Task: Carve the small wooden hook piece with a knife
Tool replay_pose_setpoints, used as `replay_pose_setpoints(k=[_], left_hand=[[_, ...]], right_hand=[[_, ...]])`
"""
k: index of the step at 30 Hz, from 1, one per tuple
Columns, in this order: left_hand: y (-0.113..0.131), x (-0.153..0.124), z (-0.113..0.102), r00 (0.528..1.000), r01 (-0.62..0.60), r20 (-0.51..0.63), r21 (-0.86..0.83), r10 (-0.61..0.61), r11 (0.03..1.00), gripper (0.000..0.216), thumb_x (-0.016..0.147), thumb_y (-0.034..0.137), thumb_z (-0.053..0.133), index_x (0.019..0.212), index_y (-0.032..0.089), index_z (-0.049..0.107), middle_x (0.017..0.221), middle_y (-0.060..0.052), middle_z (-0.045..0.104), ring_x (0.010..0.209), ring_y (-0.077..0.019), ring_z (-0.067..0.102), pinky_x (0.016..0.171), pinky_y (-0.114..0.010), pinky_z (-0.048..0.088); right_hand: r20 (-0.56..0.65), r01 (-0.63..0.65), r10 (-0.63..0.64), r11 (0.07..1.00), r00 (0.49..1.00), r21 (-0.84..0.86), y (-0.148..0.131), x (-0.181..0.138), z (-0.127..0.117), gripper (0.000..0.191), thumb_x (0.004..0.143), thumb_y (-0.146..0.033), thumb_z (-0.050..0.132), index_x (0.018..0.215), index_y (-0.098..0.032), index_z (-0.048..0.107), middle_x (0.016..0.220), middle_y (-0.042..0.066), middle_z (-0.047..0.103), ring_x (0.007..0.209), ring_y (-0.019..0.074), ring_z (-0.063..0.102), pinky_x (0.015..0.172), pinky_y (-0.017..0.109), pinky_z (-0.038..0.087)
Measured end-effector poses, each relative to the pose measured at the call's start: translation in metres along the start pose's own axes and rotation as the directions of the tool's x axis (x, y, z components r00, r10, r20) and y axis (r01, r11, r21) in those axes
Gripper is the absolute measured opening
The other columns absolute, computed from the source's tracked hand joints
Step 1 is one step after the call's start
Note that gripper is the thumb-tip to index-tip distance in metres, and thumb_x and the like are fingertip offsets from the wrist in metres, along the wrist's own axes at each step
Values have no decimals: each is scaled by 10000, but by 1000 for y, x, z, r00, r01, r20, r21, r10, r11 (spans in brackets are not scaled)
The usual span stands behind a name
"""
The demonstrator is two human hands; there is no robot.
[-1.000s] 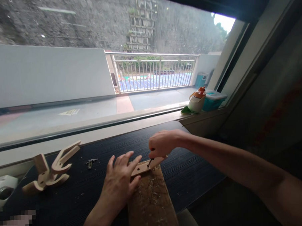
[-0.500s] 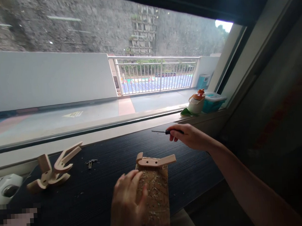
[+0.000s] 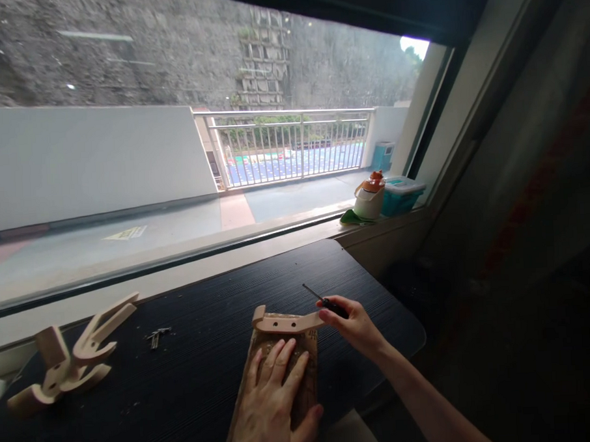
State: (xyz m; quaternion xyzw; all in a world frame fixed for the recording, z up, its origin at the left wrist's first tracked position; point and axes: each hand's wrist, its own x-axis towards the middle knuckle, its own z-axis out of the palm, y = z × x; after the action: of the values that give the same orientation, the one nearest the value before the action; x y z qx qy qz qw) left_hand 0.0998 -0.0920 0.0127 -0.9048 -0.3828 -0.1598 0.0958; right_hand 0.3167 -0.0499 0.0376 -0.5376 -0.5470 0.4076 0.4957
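Note:
My right hand [image 3: 351,323] is closed around the black handle of a screwdriver [image 3: 334,307], its thin shaft pointing up and to the left. The hand is at the right end of a curved wooden hook [image 3: 284,323] with two dark holes. That hook lies across the far end of a worn brown board [image 3: 308,364]. Flat on the board, fingers spread, rests my left hand [image 3: 278,397], its fingertips just short of the hook. Several small screws [image 3: 157,337] lie in a pile on the dark table to the left.
More curved wooden hooks [image 3: 61,368] lie at the left of the black table [image 3: 194,369]. On the windowsill stand a white bottle with an orange top [image 3: 369,197], a green item [image 3: 356,217] and a teal box [image 3: 402,197]. The table's rounded right edge is nearby.
My right hand has come down with the screwdriver to the hook's right end. My left hand has shifted from the board's left side onto its top. The view has swung slightly right.

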Motion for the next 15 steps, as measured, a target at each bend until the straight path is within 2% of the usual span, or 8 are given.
replay_pose_setpoints(k=[5, 15], left_hand=[[0, 2, 1, 1000, -7, -13, 26, 7, 1000, 596, 811, 525, 484, 1353, 288, 414, 1400, -56, 461, 1246, -270, 456, 989, -458, 373], [-1, 1, 4, 1000, 8, -5, -27, -8, 1000, 612, 796, 492, 521, 1363, 295, 398, 1419, -47, 438, 1254, -272, 439, 1020, -449, 340]], right_hand=[[-27, 3, -4, 999, 1000, -49, 4, -3, 5, 255, 754, -376, 602, 819, -135, 652, 774, 36, 657, 755, 167, 591, 731, 276, 460], [-21, -15, 14, 998, 1000, -66, 3, -1, 6, 249, 772, -381, 577, 821, -141, 621, 790, 40, 654, 761, 171, 597, 718, 278, 474]])
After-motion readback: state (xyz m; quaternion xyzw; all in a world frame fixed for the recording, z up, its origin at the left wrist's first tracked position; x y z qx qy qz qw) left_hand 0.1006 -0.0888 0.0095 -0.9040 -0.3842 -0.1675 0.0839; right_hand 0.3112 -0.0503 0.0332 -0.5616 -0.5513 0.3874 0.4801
